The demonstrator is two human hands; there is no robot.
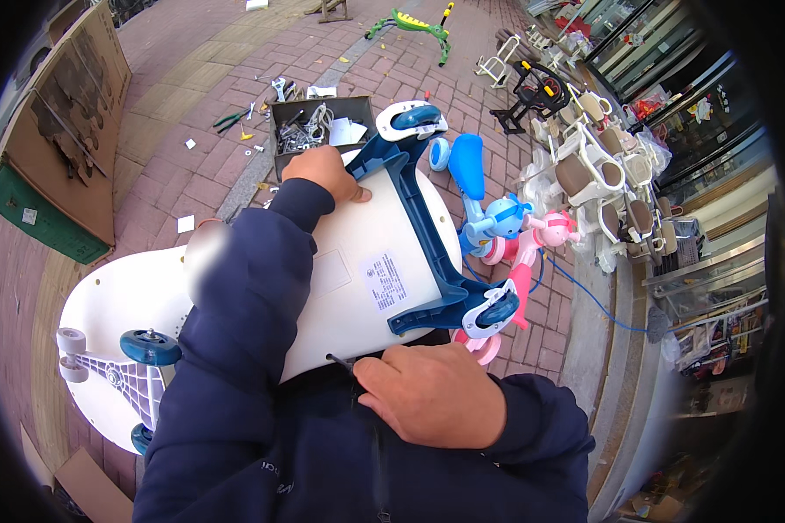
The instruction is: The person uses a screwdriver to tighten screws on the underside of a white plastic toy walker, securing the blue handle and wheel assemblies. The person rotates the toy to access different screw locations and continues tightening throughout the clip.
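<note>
An upturned white children's swing car lies across my front, its underside facing up. A dark blue axle bracket with a wheel at each end spans its right part. My left hand grips the far edge of the body, thumb on the underside. Down at the near edge, my right hand holds a thin dark tool, probably a screwdriver; its tip is at a hole in the body. Most of its handle is hidden in the fist. Front wheels show at left, past my left sleeve.
Beyond the car stands a metal toolbox of hardware, with pliers beside it. Blue and pink children's ride-ons stand close at right. A large cardboard box is at left; child seats are piled by the shopfront.
</note>
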